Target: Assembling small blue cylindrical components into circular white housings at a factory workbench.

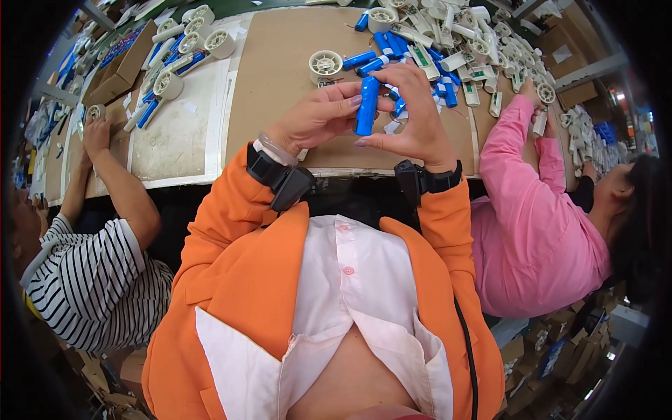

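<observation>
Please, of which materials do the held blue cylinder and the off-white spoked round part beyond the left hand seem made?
Blue cylinder: probably thin plastic wrap, smooth and slightly shiny, with soft highlights; its inside is hidden. Spoked round part: likely moulded hard plastic, fairly matt, with evenly coloured rim and spokes.

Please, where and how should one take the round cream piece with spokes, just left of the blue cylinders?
I would grip the round cream piece by opposite sides of its outer wall, from above and the left: its spoked face is up, brown board lies left, blue cylinders crowd its right, the left hand is at its near side.
</observation>
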The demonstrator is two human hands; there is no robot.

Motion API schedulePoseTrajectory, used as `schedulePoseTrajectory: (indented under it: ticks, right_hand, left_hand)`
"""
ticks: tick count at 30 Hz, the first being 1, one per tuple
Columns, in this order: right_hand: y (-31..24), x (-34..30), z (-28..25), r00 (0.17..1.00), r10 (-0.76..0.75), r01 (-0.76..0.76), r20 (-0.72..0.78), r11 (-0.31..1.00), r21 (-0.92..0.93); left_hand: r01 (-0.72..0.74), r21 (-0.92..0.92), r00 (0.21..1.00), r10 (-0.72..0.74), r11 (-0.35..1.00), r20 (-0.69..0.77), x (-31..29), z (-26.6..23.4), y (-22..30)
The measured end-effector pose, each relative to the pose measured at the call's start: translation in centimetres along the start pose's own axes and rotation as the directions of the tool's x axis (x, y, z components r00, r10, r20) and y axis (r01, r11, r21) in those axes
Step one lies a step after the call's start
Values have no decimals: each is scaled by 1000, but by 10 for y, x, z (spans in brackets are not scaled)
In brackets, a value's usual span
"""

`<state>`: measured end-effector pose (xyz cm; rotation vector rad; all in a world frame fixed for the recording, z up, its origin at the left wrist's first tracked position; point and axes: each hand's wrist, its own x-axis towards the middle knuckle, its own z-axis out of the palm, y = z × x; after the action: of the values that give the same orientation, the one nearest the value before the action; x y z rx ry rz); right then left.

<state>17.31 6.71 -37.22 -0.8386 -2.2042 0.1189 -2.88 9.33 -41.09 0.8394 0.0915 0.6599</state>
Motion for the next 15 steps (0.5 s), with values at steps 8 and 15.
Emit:
schedulePoseTrajectory:
  ticks: [8, 15]
  right_hand:
    - [22, -21, 5, 971, 239, -238, 9, 962, 130]
    - [32, -12, 24, 939, 226, -287, 258, 930, 231]
  left_hand:
    - [12, 855, 909, 351, 519, -226, -19, -53, 39]
    - [75, 958, 934, 357, -275, 30, -13, -87, 27]
